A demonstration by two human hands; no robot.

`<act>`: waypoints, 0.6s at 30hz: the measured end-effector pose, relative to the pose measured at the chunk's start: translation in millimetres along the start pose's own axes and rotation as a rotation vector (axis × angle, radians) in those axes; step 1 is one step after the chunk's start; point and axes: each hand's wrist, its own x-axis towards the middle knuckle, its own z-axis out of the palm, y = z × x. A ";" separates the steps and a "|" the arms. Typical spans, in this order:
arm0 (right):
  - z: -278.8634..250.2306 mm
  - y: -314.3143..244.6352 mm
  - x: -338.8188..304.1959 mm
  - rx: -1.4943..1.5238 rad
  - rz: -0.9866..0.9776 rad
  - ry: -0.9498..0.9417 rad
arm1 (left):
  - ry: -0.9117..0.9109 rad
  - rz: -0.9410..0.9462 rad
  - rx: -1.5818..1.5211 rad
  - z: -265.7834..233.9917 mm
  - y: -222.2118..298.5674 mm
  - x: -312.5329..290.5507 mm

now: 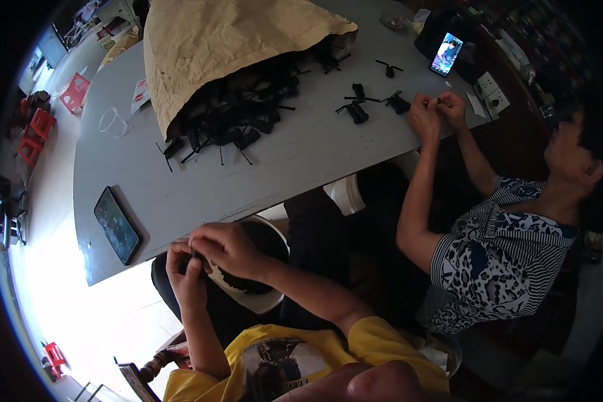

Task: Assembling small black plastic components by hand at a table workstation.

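Note:
Above a white bucket [269, 307] at my lap, my left hand [189, 285] and my right hand [231, 251] meet with their fingertips pinched together. Between them is something small and dark, mostly covered by the fingers, so I cannot make out its kind. Inside the bucket is a dark mass whose pieces do not show clearly. On the grey table [275, 187] beyond, a pile of small black plastic parts [248, 137] with thin rod-like arms spills from the mouth of a tan sack [241, 40].
A dark phone [116, 224] lies near the table's left edge, with a clear plastic cup [114, 124] farther back. Loose black parts [356, 112] lie toward another person's hands [437, 115] at right. A lit phone [447, 55] stands behind them. Red stools [41, 126] are on the floor at left.

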 end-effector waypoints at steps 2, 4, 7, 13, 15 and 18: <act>-10.1 2.2 4.4 0.152 0.168 -0.010 | 0.020 0.048 0.193 8.4 2.0 -1.5; -17.8 6.2 6.6 0.466 0.367 -0.097 | 0.035 0.194 0.606 7.1 -2.7 -2.6; -15.9 2.7 4.5 0.421 0.409 -0.158 | 0.018 0.272 0.741 9.2 1.0 -1.3; -9.3 12.9 -0.6 -0.471 -0.050 0.016 | 0.219 0.061 0.792 10.5 12.0 -0.2; -5.8 -5.8 3.0 -0.291 -0.204 -0.028 | 0.201 0.164 0.885 4.0 7.6 -0.7; -5.0 -3.2 4.3 -0.259 -0.187 -0.057 | 0.176 0.283 0.965 16.2 7.2 -1.3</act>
